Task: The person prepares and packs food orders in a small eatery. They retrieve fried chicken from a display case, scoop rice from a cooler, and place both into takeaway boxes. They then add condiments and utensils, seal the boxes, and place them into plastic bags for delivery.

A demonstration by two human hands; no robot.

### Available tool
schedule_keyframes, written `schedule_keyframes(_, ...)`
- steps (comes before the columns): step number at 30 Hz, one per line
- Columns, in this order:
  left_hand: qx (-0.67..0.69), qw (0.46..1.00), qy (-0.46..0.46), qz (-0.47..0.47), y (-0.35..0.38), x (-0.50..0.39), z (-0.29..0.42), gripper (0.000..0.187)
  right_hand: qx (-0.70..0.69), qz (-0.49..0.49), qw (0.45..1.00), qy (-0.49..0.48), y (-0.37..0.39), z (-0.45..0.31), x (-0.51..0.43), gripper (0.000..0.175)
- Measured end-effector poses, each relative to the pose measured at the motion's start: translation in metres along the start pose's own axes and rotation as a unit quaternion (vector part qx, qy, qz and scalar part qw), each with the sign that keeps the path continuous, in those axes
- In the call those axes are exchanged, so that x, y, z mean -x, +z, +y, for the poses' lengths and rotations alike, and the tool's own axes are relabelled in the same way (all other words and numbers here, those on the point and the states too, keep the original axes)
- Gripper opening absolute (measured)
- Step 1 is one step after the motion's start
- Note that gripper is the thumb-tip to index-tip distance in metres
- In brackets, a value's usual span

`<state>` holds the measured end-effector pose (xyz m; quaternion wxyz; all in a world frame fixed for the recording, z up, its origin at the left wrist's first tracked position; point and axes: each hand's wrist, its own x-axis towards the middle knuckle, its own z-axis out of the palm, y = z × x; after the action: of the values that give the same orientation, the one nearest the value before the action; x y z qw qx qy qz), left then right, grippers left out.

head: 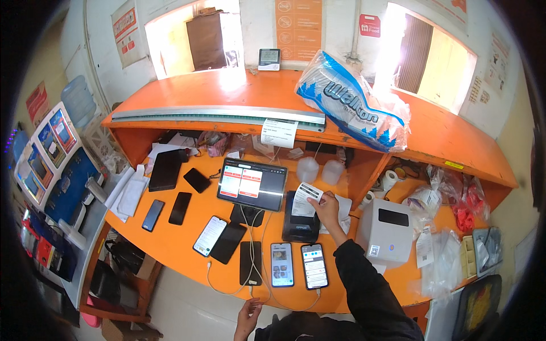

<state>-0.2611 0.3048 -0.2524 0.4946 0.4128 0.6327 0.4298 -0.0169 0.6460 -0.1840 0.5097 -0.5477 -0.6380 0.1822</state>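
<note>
My right hand [326,208] pinches the upper right edge of a printed paper receipt [304,204], which stands up from a black receipt printer [301,230] on the orange counter. My left hand [248,317] is low at the counter's front edge, fingers loosely curled, close to a white charging cable; nothing clear shows in it. Two smartphones with lit screens, one [282,265] and another [315,267], lie below the printer. A tablet [251,184] with a lit screen stands to the printer's left. A dark phone [250,263] lies above my left hand.
A grey label printer [386,232] stands to the right of my right arm. White cables loop across the counter's front. More phones, including a lit one [210,235], lie at left. A ticket rail [217,115] on the shelf holds another receipt [279,133]; a plastic-wrapped pack [352,102] lies above.
</note>
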Motion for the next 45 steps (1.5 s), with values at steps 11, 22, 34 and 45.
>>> schedule_keyframes(11,0.032,0.992,0.091,0.077,-0.014,-0.003,0.002,0.025,0.072,0.075,0.993,-0.062,0.020,-0.001,0.050,0.029)
schedule_keyframes(22,0.062,0.944,0.164,-0.281,0.144,-0.050,0.068,0.028,-0.056,-0.251,0.928,0.271,-0.144,-0.039,0.272,0.043)
schedule_keyframes(34,-0.094,0.571,-0.015,-0.816,0.413,0.211,0.034,0.030,-0.059,0.446,0.790,0.417,-0.418,-0.091,0.574,0.046)
schedule_keyframes(45,-0.090,0.386,0.056,-0.916,0.506,0.604,0.013,0.041,0.350,0.806,0.408,0.250,-0.741,-0.215,0.937,0.075)
